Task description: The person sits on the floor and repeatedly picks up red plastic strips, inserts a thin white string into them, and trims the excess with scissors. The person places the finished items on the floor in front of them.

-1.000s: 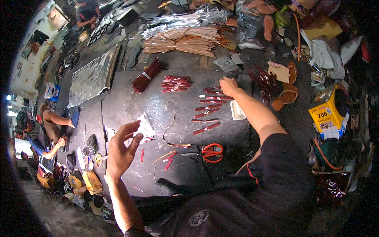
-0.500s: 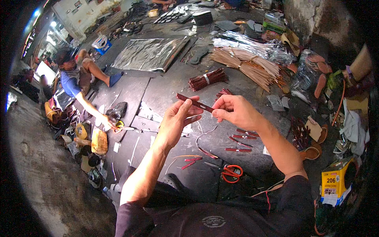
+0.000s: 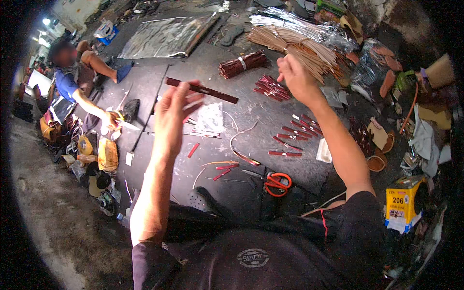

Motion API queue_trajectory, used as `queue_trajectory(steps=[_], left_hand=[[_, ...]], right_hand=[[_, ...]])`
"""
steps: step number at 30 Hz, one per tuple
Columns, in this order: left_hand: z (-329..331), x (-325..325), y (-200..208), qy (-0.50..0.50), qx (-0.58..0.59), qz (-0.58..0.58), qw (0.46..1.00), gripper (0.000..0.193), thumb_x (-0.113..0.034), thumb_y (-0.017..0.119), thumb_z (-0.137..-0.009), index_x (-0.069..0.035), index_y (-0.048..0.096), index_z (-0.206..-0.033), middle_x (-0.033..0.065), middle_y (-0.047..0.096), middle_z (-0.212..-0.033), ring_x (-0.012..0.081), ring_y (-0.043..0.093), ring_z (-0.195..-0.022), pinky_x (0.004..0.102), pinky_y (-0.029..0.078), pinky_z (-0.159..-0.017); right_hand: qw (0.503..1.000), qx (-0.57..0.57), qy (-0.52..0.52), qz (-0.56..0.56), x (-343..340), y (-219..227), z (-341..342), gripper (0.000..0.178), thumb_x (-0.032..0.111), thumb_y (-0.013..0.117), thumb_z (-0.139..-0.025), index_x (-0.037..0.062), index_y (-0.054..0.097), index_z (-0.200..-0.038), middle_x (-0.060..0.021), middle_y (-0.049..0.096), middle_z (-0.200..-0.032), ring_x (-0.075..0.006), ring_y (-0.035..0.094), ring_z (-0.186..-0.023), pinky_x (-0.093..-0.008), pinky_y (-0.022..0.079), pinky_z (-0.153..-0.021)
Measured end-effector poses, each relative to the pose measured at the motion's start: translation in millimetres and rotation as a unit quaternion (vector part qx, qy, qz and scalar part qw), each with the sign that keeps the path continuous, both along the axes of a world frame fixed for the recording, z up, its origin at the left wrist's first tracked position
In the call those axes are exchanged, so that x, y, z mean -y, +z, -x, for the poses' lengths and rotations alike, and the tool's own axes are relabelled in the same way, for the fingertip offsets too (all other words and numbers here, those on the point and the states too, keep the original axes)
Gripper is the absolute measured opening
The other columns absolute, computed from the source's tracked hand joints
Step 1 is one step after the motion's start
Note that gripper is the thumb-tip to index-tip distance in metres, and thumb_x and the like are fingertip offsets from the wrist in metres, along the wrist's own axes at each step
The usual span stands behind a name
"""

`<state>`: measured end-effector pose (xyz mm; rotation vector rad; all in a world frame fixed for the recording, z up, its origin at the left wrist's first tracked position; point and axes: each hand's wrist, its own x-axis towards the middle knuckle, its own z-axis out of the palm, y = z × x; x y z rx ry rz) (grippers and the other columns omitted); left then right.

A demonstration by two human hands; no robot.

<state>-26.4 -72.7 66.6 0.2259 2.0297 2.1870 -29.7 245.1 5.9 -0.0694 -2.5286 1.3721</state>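
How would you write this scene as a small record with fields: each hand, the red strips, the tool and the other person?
Left hand: holds a dark red strip in its fingers, above the floor mat
Right hand: raised, fingers loosely bent, no held thing visible
Other red strips: a tied bundle, a pile of short pieces and a spread row
Tool: orange-handled scissors, lying nearer the person than the row
Other person: a co-worker, at the left
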Motion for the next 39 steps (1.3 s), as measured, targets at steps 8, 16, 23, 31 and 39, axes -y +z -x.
queue_trajectory(steps=[8,16,23,31,39], left_hand=[[0,14,16,0.052,-0.052,-0.024,0.997,0.037,-0.03,0.051,-0.104,0.002,0.062,-0.119,0.0095,0.069,-0.107,0.0131,0.067,-0.092,0.028,0.055,-0.085],[8,25,9,-0.018,0.066,-0.107,0.992,0.044,-0.032,0.052,-0.101,0.002,0.056,-0.128,0.0123,0.068,-0.108,0.0186,0.065,-0.095,0.0333,0.05,-0.093],[12,27,14,-0.052,0.156,-0.193,0.967,0.039,-0.029,0.05,-0.101,0.0,0.057,-0.126,0.0138,0.067,-0.113,0.0193,0.065,-0.096,0.032,0.051,-0.091],[11,28,10,-0.023,0.035,-0.06,0.997,0.036,-0.032,0.048,-0.103,-0.002,0.06,-0.119,0.0124,0.068,-0.112,0.0171,0.065,-0.099,0.0328,0.05,-0.092],[-6,10,12,-0.093,0.022,0.078,0.992,0.039,-0.032,0.049,-0.102,0.002,0.063,-0.114,0.0135,0.067,-0.109,0.0176,0.064,-0.101,0.0337,0.051,-0.092]], right_hand=[[0.947,0.246,0.157,-0.135,7,-217,-37,0.039,0.023,0.07,-0.086,0.0085,0.059,-0.121,-0.0156,0.067,-0.092,-0.0305,0.066,-0.09,-0.0418,0.053,-0.081],[0.942,0.038,0.184,-0.278,42,-254,-29,0.027,0.008,0.061,-0.085,0.0115,0.064,-0.112,-0.0151,0.056,-0.105,-0.0356,0.058,-0.1,-0.0469,0.046,-0.085],[0.941,0.036,0.193,-0.276,34,-248,-19,0.006,0.013,0.062,-0.086,0.0076,0.059,-0.088,-0.0126,0.06,-0.091,-0.0357,0.062,-0.089,-0.05,0.049,-0.079],[0.964,0.027,0.213,-0.158,47,-160,-6,0.011,0.012,0.064,-0.08,0.0037,0.06,-0.085,-0.0174,0.066,-0.079,-0.0371,0.066,-0.076,-0.0445,0.051,-0.067],[0.951,0.021,0.246,0.185,56,-34,-22,0.015,0.008,0.065,-0.087,0.0048,0.051,-0.089,-0.0099,0.069,-0.092,-0.0192,0.067,-0.091,-0.0348,0.052,-0.078]])
